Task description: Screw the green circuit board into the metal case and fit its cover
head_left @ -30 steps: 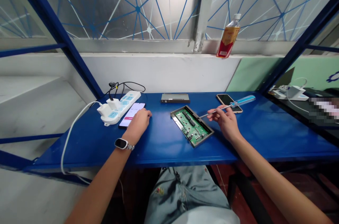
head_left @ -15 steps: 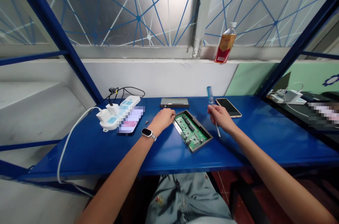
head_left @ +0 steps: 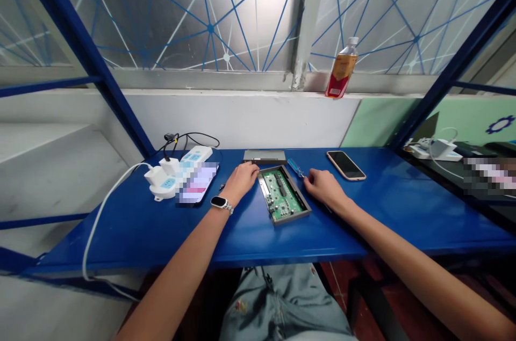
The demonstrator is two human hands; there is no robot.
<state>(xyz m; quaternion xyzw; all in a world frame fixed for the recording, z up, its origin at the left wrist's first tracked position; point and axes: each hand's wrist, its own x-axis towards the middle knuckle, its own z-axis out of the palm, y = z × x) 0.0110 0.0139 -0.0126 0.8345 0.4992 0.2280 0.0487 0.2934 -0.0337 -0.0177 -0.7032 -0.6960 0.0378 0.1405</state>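
Observation:
An open metal case (head_left: 303, 208) holding a green circuit board (head_left: 282, 195) lies on the blue table (head_left: 382, 217) in front of me. My left hand (head_left: 242, 179), a watch on its wrist, is closed on the case's far left corner. My right hand (head_left: 324, 186) rests to the right of the case with its fingers curled over the shaft of a screwdriver. The screwdriver's blue handle (head_left: 296, 167) lies on the table by the case's far right corner.
A grey metal cover (head_left: 264, 156) sits behind the case. At the left are a white power strip (head_left: 173, 172), a phone (head_left: 197, 182) and a small screw (head_left: 221, 187). Another phone (head_left: 345, 165) lies at the right. A bottle (head_left: 341, 68) stands on the window ledge.
My left hand left the phone and took the case's corner, and the case turned more lengthwise. My right hand swung the screwdriver up, then lowered it flat onto the table beside the case.

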